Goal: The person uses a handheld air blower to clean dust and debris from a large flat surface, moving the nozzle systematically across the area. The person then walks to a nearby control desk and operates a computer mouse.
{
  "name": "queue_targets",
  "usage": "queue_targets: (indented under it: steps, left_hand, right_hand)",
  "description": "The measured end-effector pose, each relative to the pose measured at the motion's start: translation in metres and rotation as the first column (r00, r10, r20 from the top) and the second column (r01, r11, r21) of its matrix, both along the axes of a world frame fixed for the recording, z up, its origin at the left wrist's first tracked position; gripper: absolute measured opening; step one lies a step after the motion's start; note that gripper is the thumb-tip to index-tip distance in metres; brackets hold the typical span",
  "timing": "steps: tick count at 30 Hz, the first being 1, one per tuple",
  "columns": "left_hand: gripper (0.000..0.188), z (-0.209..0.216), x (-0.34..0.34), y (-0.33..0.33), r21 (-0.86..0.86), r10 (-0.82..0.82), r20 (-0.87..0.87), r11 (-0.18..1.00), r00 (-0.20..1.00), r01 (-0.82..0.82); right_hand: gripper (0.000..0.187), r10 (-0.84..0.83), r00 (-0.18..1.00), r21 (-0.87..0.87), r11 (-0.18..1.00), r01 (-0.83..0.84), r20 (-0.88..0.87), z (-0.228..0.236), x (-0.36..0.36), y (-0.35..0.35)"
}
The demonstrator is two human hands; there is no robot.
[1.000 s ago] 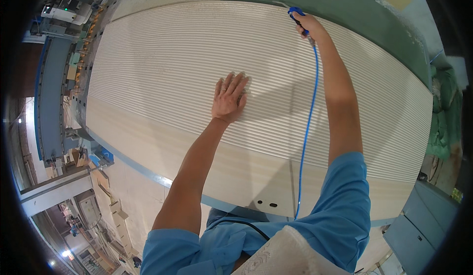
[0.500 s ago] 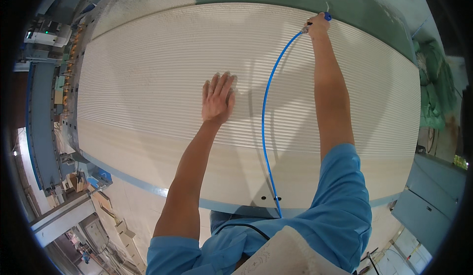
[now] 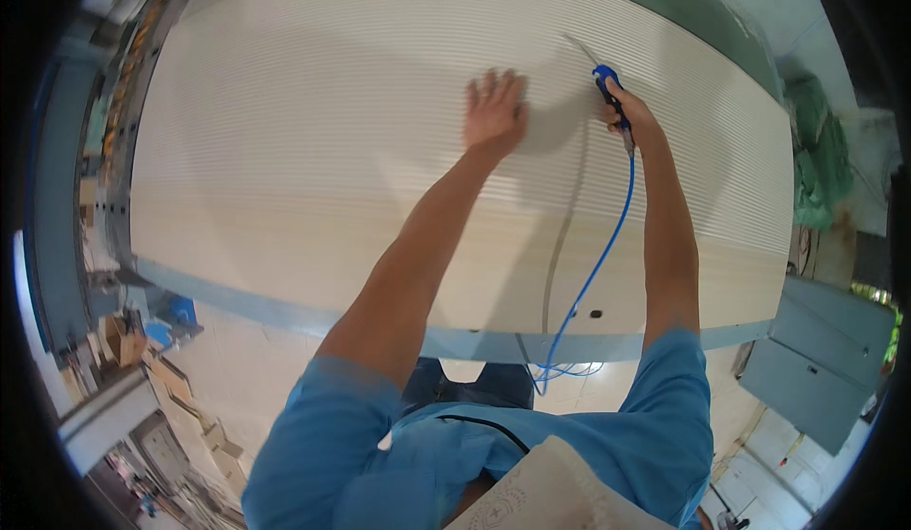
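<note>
A large pale panel (image 3: 313, 141) with fine ribs across it lies flat on a green-edged table (image 3: 693, 8) below me. My left hand (image 3: 495, 111) rests flat on the panel, fingers spread, holding nothing. My right hand (image 3: 631, 117) grips a blue air gun (image 3: 610, 89) whose thin nozzle points up-left over the panel. A blue hose (image 3: 598, 264) runs from the gun back along my right forearm and drops past the panel's near edge.
The panel's near edge (image 3: 285, 307) has a pale blue trim. Stacked boards and clutter (image 3: 123, 340) lie on the floor at the lower left. A grey-green cabinet (image 3: 816, 359) stands at the right, with green cloth (image 3: 816, 150) above it.
My left hand slid right and farther up the panel. My right hand with the air gun drew back from the far right edge toward the middle, and the hose straightened.
</note>
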State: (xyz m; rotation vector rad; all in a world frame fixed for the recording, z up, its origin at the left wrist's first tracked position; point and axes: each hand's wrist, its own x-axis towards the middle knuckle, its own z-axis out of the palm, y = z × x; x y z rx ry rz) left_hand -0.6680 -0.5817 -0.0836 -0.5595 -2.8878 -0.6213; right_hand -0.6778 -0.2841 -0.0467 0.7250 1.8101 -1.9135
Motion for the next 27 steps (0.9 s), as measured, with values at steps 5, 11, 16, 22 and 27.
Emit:
queue_targets:
  steps: [5,11,16,22,27]
  left_hand:
    - [0.058,-0.016,0.04,-0.105,-0.006,-0.062,0.072,0.998,0.995,0.062]
    - [0.056,-0.038,0.029,-0.329,-0.109,0.094,-0.101,0.988,0.99,-0.105]
    - [0.063,-0.028,0.014,-0.461,-0.28,0.429,-0.104,0.853,0.897,-0.441]
    - [0.063,-0.032,0.01,-0.48,-0.105,0.442,-0.026,0.891,0.897,-0.442]
    - [0.065,-0.033,0.008,-0.481,0.014,0.462,-0.083,0.886,0.883,-0.463]
  right_hand:
    - [0.046,0.092,0.99,0.022,0.995,-0.095,0.109,0.013,0.077,-0.126]
    - [0.046,0.28,0.947,0.01,0.958,-0.285,0.158,0.019,0.119,-0.245]
    - [0.046,0.241,0.969,0.105,0.964,-0.246,0.055,-0.002,0.095,-0.289]
    - [0.047,-0.143,0.99,-0.243,0.96,0.141,0.012,-0.021,0.035,-0.35]
    - [0.043,0.371,0.928,-0.007,0.928,-0.371,-0.014,-0.005,0.027,-0.45]
